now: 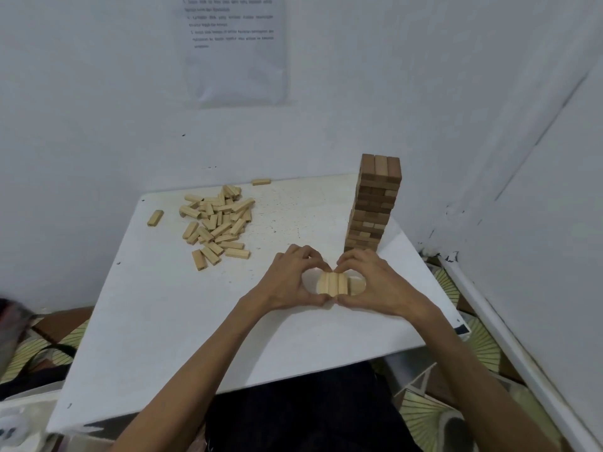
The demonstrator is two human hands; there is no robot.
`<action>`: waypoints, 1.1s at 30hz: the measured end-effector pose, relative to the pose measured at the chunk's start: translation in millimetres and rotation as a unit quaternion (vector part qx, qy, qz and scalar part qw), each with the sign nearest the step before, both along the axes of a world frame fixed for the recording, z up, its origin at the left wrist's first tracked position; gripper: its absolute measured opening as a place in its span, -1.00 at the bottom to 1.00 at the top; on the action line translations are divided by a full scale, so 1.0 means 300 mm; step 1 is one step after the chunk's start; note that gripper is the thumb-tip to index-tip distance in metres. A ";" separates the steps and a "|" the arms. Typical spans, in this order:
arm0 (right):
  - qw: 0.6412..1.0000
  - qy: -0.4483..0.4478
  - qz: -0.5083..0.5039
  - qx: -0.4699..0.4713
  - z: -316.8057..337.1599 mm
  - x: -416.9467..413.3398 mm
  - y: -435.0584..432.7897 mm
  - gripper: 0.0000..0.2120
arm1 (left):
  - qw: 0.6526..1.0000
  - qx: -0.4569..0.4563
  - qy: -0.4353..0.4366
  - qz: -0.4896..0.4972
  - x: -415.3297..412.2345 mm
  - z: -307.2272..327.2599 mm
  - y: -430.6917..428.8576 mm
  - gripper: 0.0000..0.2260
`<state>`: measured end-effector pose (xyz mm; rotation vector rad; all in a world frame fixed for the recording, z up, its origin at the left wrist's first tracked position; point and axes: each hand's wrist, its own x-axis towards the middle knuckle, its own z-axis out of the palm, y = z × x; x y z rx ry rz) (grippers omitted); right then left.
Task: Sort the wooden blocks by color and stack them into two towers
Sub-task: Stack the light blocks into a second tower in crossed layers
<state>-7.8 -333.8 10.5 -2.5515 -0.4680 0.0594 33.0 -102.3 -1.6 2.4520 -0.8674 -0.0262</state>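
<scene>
Head view only. Left hand [290, 282] and right hand [378, 282] both curl round a row of three light blocks [332, 283]. Fingers are on the far ends and thumbs on the near ends, squeezing the row together flat on the white table [163, 321]. The dark tower [375, 203] stands just behind the right hand; can't tell if the knuckles touch its base. The light block pile [217, 223] sits far left, well apart, with two stray blocks [155, 218] nearby. The blocks look rigid, light and smooth, so they likely slide easily. Best to pinch the row across its ends, and any nudge risks toppling the tower.
</scene>
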 end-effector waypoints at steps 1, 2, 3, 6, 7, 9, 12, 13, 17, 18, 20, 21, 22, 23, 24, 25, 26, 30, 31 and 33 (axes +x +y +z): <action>1.000 0.001 -0.010 0.000 -0.005 -0.006 -0.024 -0.49 | 1.000 -0.001 0.002 -0.008 0.006 -0.001 -0.023 -0.51; 1.000 0.004 -0.017 0.001 -0.012 -0.010 -0.045 -0.48 | 1.000 0.001 0.004 -0.013 0.010 -0.002 -0.044 -0.51; 1.000 0.008 -0.023 0.000 -0.018 -0.014 -0.062 -0.48 | 1.000 0.004 0.005 -0.017 0.015 -0.005 -0.063 -0.50; 0.999 0.017 -0.034 0.000 -0.028 -0.021 -0.090 -0.50 | 1.000 0.012 0.015 -0.023 0.022 -0.017 -0.099 -0.48; 0.999 0.021 -0.037 0.001 -0.031 -0.022 -0.096 -0.50 | 0.999 0.012 0.019 -0.026 0.022 -0.022 -0.105 -0.47; 0.999 0.032 -0.041 0.004 -0.038 -0.024 -0.103 -0.49 | 0.999 0.013 0.027 -0.031 0.023 -0.031 -0.114 -0.47; 0.998 0.046 -0.048 0.010 -0.054 -0.025 -0.108 -0.49 | 0.999 0.010 0.028 -0.031 0.026 -0.041 -0.118 -0.49; 0.998 0.048 -0.050 0.013 -0.058 -0.026 -0.109 -0.49 | 0.999 0.009 0.028 -0.030 0.026 -0.041 -0.119 -0.50; 0.997 0.045 -0.056 0.016 -0.068 -0.028 -0.109 -0.51 | 0.999 0.008 0.026 -0.027 0.027 -0.040 -0.121 -0.51; 0.997 0.045 -0.056 0.015 -0.067 -0.027 -0.109 -0.51 | 0.999 0.006 0.026 -0.025 0.027 -0.040 -0.122 -0.51; 0.997 0.047 -0.055 0.014 -0.067 -0.024 -0.110 -0.51 | 0.999 0.005 0.026 -0.022 0.027 -0.043 -0.123 -0.51; 0.997 0.047 -0.055 0.015 -0.068 -0.023 -0.111 -0.51 | 0.999 0.006 0.025 -0.020 0.026 -0.045 -0.124 -0.52; 0.997 0.047 -0.055 0.015 -0.070 -0.022 -0.113 -0.51 | 0.999 0.007 0.025 -0.019 0.026 -0.046 -0.125 -0.52; 0.997 0.046 -0.055 0.016 -0.069 -0.022 -0.113 -0.51 | 0.999 0.007 0.025 -0.019 0.025 -0.047 -0.126 -0.52; 0.997 0.047 -0.056 0.015 -0.070 -0.021 -0.114 -0.51 | 0.999 0.007 0.024 -0.019 0.025 -0.046 -0.126 -0.52; 0.997 0.047 -0.055 0.014 -0.070 -0.021 -0.113 -0.51 | 0.999 0.008 0.024 -0.020 0.025 -0.045 -0.127 -0.52; 0.997 0.048 -0.054 0.012 -0.071 -0.021 -0.113 -0.51 | 0.999 0.009 0.023 -0.021 0.026 -0.045 -0.127 -0.52; 0.997 0.048 -0.053 0.014 -0.075 -0.021 -0.115 -0.52 | 0.999 0.011 0.019 -0.024 0.027 -0.052 -0.128 -0.52; 0.997 0.048 -0.053 0.014 -0.076 -0.022 -0.115 -0.52 | 0.999 0.010 0.020 -0.024 0.027 -0.053 -0.128 -0.52; 0.998 0.047 -0.051 0.013 -0.077 -0.023 -0.115 -0.53 | 0.999 0.009 0.023 -0.026 0.028 -0.057 -0.127 -0.50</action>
